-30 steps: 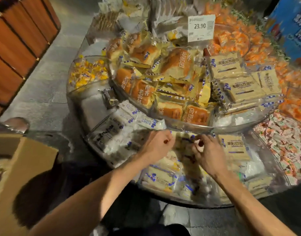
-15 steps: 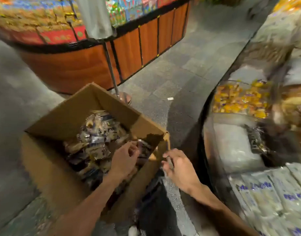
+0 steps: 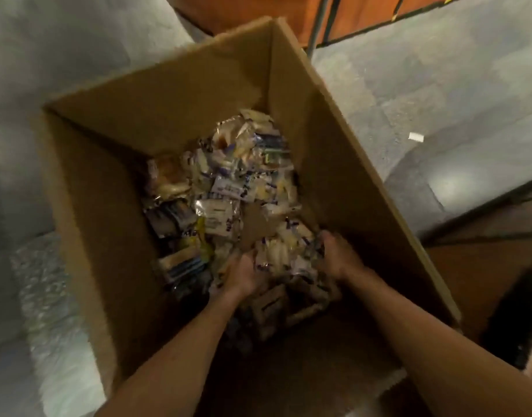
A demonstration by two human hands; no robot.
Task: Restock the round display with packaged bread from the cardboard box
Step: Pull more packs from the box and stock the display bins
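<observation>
Two hands inside cardboard box [image 3: 198,94]: left hand [image 3: 243,275] and right hand [image 3: 337,260], fingers curled, clasp bread packets [image 3: 286,254] between them.

Both hands are down inside the open cardboard box [image 3: 168,94].
The left hand [image 3: 246,275] and right hand [image 3: 338,260] clasp a clump of bread packets [image 3: 286,254] between them, fingers curled into the loose heap; the box stands on a grey floor [image 3: 439,73].

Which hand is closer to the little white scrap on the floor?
The right hand. It is in the cardboard box beside the wall nearest the white scrap. The left hand is further from that wall, among the bread packets.
</observation>
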